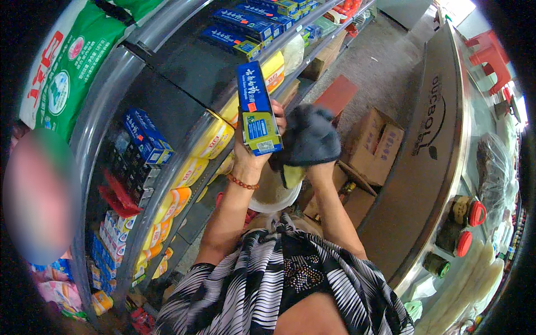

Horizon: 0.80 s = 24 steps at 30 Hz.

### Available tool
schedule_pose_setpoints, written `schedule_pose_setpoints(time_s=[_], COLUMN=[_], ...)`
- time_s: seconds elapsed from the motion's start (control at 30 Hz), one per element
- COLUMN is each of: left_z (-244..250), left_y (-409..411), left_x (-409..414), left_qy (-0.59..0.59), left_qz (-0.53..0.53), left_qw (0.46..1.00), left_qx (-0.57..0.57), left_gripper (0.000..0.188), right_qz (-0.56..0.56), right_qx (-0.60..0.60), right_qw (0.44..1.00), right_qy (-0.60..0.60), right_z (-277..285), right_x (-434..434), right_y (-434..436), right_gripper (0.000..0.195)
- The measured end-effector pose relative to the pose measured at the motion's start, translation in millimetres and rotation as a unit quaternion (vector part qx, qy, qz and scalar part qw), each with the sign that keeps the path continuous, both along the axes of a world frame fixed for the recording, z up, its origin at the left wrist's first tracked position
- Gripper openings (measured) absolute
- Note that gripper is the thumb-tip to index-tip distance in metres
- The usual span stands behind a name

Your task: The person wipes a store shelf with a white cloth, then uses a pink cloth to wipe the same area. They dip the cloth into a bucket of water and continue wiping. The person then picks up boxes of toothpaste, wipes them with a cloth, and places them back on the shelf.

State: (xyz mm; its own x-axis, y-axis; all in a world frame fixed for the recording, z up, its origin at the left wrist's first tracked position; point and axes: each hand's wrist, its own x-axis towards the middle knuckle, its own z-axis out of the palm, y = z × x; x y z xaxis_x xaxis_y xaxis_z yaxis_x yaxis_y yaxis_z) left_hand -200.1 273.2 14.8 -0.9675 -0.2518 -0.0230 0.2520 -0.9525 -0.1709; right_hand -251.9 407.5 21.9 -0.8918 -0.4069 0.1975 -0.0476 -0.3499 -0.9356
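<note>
My left hand (248, 151) grips a blue and yellow-green toothpaste box (256, 98), held up and tilted, with an orange price sticker on its face. To its right, my right hand (320, 168) is mostly hidden under a dark grey cloth (312, 132) with a yellow-green part hanging down; the cloth looks slightly blurred. Below both hands stands a white bucket (295, 197), partly covered by the cloth. Beside my left forearm, yellow packs (212, 136) line a lower shelf. More blue toothpaste boxes (144, 134) are stacked on the dark shelf to the left.
Further blue boxes (243, 25) sit at the shelf's far end. Cardboard boxes (372, 146) and a red-brown stool (337, 96) stand on the floor. Along the right runs a counter (402, 167) with jars (454, 243) on top. A green bag (79, 63) stands upper left.
</note>
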Motion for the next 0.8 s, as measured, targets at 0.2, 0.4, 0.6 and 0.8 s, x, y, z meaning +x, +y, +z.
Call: schedule_pose_setpoints(time_s=[0.2, 0.4, 0.6, 0.8], left_z=[-40, -53, -56, -59], left_y=[-13, -109, -206, -231], left_x=[3, 35, 79, 80], left_qy=[-0.099, -0.014, -0.243, -0.460], left_qz=[0.138, 0.124, 0.292, 0.269], left_qw=[0.971, 0.983, 0.922, 0.823], left_qx=[-0.169, -0.135, -0.070, -0.195], left_gripper=[0.057, 0.059, 0.062, 0.054], right_qz=[-0.046, 0.106, 0.184, 0.205], right_qx=[0.168, 0.332, 0.448, 0.446], right_qw=[0.917, 0.900, 0.809, 0.843], right_qy=[0.358, 0.263, 0.333, 0.220], right_z=[3, -23, 43, 26], right_x=[24, 14, 11, 3], right_y=[-2, 47, 33, 34], right_gripper=[0.030, 0.033, 0.035, 0.042])
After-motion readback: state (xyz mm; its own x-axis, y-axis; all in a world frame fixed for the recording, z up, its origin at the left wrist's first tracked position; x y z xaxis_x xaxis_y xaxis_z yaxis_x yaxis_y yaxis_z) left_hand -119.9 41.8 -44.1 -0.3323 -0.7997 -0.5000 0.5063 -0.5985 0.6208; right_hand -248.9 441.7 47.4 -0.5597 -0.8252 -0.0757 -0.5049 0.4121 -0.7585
